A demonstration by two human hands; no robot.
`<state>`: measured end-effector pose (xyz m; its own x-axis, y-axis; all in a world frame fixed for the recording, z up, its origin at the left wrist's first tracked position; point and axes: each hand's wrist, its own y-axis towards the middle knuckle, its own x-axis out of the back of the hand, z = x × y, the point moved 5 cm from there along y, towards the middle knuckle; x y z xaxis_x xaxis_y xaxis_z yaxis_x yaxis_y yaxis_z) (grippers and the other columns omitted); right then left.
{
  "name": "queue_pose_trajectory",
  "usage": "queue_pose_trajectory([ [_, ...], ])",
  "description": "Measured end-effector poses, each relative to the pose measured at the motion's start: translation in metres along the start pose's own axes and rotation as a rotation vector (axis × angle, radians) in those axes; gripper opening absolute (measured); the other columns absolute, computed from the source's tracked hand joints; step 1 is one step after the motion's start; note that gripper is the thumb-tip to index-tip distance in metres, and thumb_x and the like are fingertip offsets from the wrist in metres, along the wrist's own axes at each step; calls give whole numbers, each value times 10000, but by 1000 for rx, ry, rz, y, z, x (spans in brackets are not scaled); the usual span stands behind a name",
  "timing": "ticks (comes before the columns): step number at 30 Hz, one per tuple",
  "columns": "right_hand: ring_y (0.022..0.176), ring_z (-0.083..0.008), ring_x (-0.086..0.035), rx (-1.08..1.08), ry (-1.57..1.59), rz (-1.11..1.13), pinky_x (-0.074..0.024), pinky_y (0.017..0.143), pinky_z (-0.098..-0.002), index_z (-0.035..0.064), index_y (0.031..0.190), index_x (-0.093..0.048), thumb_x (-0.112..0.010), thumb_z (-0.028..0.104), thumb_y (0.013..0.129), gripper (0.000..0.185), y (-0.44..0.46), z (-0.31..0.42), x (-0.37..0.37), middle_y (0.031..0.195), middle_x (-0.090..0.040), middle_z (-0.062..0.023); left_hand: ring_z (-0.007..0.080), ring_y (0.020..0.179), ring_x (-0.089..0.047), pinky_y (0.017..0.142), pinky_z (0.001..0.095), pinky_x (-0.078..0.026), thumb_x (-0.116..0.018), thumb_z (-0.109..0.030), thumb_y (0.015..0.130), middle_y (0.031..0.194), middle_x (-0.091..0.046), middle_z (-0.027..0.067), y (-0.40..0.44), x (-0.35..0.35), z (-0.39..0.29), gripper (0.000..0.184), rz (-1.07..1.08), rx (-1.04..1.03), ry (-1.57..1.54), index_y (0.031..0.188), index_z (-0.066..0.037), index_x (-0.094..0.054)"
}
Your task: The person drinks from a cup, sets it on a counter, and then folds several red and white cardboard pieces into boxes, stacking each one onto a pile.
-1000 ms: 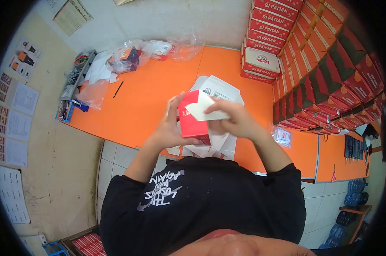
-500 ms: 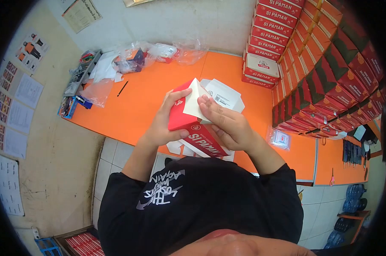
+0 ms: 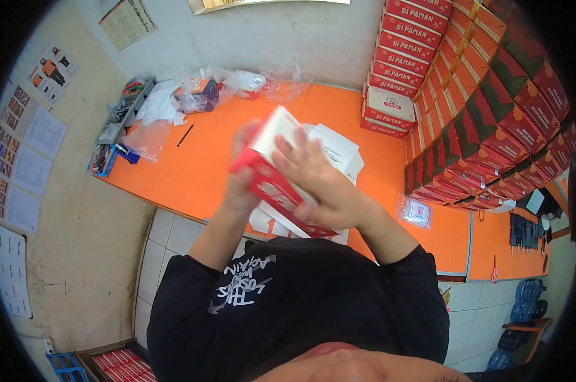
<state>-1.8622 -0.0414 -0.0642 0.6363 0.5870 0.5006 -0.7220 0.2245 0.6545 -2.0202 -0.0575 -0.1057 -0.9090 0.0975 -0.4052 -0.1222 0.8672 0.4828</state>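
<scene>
Spreads out as a broad orange table, bearing white cardboard pieces reaching the front edge, a thin black stick, clear plastic bags, a grey tray at left, and stacked red boxes at right.

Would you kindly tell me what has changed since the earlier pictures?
The red and cream cardboard box has tilted, turning its white-lettered side toward the camera. The bare right hand has gone from fingering a raised flap to spreading over the box's cream top. The bare left hand still holds the red side. The thin black stick and white printed cardboard stayed on the orange table.
</scene>
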Motion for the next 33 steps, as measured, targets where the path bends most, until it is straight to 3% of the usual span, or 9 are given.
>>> queue_pose_trajectory([
  [4, 1294, -422, -185, -272, -252, 167, -191, 1038, -478, 125, 1339, -399, -684, 261, 559, 841, -7, -26, -1, 1438, -216, -201, 296, 1181, -442, 980, 428, -378, -543, -517, 792, 1324, -392, 152, 18, 36, -29, 804, -41, 65, -230, 1375, -86, -196],
  [6, 1259, -395, -231, -254, -131, -75, -207, 1028, -458, 109, 1326, -416, -675, 292, 566, 824, -3, -26, 9, 1429, -233, -204, 301, 1238, -377, 1012, 445, -332, -495, -567, 802, 1366, -334, 146, 1, 34, 10, 845, 49, 237, 142, 1397, -91, -130],
  [9, 1282, -371, -244, -163, -233, -167, -221, 1010, -441, 104, 1319, -427, -634, 320, 663, 721, 8, -22, -5, 1407, -301, -169, 289, 1301, -268, 1049, 449, -258, -414, -645, 799, 1412, -256, 123, -16, -29, 17, 879, 82, -44, 484, 1408, -98, -92],
  [11, 1267, -333, -321, -138, -264, -195, -191, 1018, -443, 145, 1298, -457, -553, 250, 795, 523, 10, -22, -8, 1382, -359, -136, 258, 1331, -184, 1064, 436, -206, -364, -685, 791, 1437, -202, 96, -13, -30, 36, 887, 176, 417, -519, 1412, -113, -91],
  [14, 1201, -321, -415, 22, -929, -107, -247, 996, -447, 200, 1258, -498, -530, 189, 817, 442, 5, -26, -17, 1340, -409, -134, 246, 1319, -214, 1057, 417, -211, -339, -692, 790, 1444, -195, 89, -14, -36, 33, 873, 145, 501, -801, 1414, -127, -112],
  [19, 1048, -311, -542, 59, -718, -14, -461, 808, -420, 192, 1189, -519, -654, 134, 732, 480, 6, -28, 2, 1249, -468, -144, 234, 1229, -354, 1009, 395, -269, -376, -666, 796, 1355, -346, 85, -11, -24, 45, 789, 31, 572, -618, 1359, -123, -272],
  [21, 1025, -304, -555, -77, -460, -317, -506, 769, -392, 125, 1095, -503, -748, 96, 654, 506, 5, -29, 27, 1208, -476, -170, 219, 1139, -436, 954, 369, -316, -420, -625, 805, 1221, -482, 69, -16, -20, 51, 704, 36, 559, -547, 1278, -105, -388],
  [29, 946, -290, -596, -239, -179, -482, -547, 742, -360, 78, 1028, -463, -775, 92, 645, 494, -9, -56, 33, 1127, -508, -164, 242, 1126, -455, 975, 381, -318, -451, -598, 808, 1228, -475, 94, -19, -18, 49, 702, 38, 555, -510, 1285, -89, -375],
  [33, 1058, -313, -548, -61, -505, -185, -526, 785, -353, 95, 1236, -389, -709, 68, 715, 612, -10, -57, 11, 1275, -428, -195, 256, 1150, -441, 986, 381, -318, -441, -596, 812, 1262, -449, 120, -19, -15, 54, 713, 82, 567, -607, 1302, -86, -351],
])
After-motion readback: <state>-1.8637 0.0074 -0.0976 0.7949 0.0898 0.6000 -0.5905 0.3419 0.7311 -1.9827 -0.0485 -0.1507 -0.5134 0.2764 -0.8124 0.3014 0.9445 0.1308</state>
